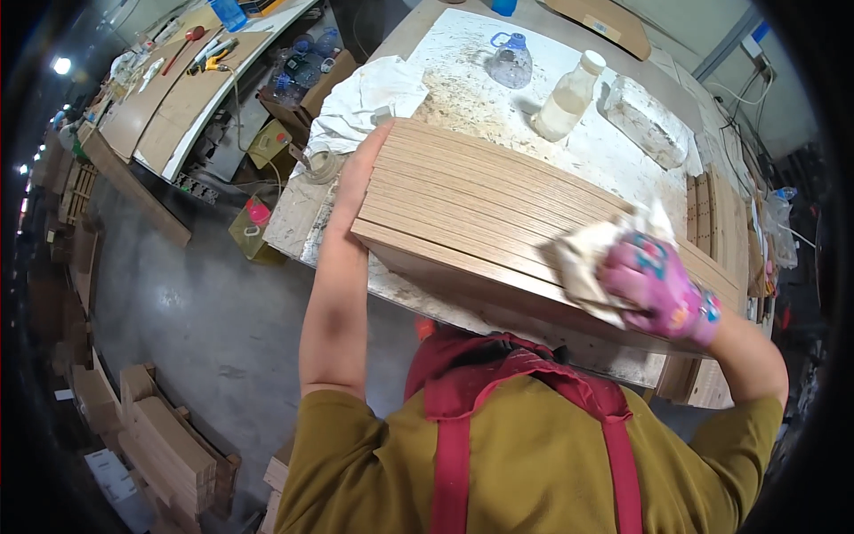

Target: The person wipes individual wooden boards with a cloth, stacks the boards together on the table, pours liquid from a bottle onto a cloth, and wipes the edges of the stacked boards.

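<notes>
A stack of wood-grain boards [498, 191] lies across the bench in front of me, its many thin edges facing up. My left hand [364, 165] is bare and rests against the left end of the stack; its fingers are mostly hidden there. In a pink patterned glove, my right hand [648, 283] is closed on a crumpled off-white cloth [587, 258], pressed to the boards' edges near the right end. Hand and cloth are slightly blurred. Beyond the stack stand a plastic bottle of pale liquid [567, 100] with a white cap and a clear jug [510, 62] with a blue handle.
A whitish stained block [647, 123] sits right of the bottle. White cloth [369, 100] lies at the bench's left, near a small jar [320, 166] with a brush in it. More boards [716, 214] stand at right. A second table [191, 98] with tools is far left.
</notes>
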Motion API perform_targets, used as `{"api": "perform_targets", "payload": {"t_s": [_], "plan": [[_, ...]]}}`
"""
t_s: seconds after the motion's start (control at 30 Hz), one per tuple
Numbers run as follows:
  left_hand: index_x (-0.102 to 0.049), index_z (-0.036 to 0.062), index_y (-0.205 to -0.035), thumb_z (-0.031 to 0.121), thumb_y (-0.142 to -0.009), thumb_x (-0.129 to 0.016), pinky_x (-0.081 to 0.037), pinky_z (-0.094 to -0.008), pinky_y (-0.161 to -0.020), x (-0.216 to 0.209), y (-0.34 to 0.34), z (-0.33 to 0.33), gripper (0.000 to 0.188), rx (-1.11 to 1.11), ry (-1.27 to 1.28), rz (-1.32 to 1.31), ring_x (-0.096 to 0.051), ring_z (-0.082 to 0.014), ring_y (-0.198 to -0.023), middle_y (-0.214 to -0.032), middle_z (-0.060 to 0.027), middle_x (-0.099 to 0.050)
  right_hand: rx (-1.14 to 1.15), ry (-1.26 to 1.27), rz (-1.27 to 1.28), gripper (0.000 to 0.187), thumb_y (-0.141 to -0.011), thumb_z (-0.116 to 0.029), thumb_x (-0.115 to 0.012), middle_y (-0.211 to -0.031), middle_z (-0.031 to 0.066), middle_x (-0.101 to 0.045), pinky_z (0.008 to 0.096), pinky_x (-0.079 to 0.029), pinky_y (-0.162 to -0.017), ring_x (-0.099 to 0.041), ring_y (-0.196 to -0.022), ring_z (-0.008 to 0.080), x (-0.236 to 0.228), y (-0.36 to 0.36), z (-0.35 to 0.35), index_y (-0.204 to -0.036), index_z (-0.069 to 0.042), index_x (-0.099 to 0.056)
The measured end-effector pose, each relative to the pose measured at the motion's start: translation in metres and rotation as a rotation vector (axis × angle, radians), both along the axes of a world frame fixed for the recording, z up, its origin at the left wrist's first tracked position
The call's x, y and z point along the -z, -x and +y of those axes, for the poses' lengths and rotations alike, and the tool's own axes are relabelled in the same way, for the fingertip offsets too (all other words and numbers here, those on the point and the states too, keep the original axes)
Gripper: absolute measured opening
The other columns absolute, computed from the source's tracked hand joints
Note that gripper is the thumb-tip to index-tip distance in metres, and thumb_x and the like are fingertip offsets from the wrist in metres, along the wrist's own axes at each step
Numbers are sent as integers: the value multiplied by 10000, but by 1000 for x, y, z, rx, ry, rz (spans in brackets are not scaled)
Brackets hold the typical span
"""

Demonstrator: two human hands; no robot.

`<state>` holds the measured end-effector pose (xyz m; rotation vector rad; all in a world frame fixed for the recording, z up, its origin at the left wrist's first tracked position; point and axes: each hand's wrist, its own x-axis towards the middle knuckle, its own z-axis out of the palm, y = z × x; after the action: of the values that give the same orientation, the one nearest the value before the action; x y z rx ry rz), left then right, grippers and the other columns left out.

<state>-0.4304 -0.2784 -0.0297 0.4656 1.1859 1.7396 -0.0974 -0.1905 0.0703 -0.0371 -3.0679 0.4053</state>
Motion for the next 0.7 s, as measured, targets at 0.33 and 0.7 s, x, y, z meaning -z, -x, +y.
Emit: {"api": "perform_targets", "payload": {"t_s": [0.33, 0.7], "plan": [[-542, 4, -1218, 262, -932, -503, -495, -313, -858, 18, -3, 4, 387, 51, -206, -14, -608, -186, -994, -1129, -110, -612, -66, 602, 339, 168, -748, -143, -601, -775, 152, -592, 407, -487, -623, -615, -707, 301, 29, 166, -35, -887, -48, -594], [-577, 27, -1047, 247, -977, -358, -468, -285, -807, -18, -4, 8, 319, 236, -18, 122, -581, -154, -892, -968, -54, -613, 697, 1336, 625, 284, -864, -72, -566, -1021, 173, -620, 299, -598, -667, -665, -835, 211, 2, -4, 140, -1129, 15, -513]]}}
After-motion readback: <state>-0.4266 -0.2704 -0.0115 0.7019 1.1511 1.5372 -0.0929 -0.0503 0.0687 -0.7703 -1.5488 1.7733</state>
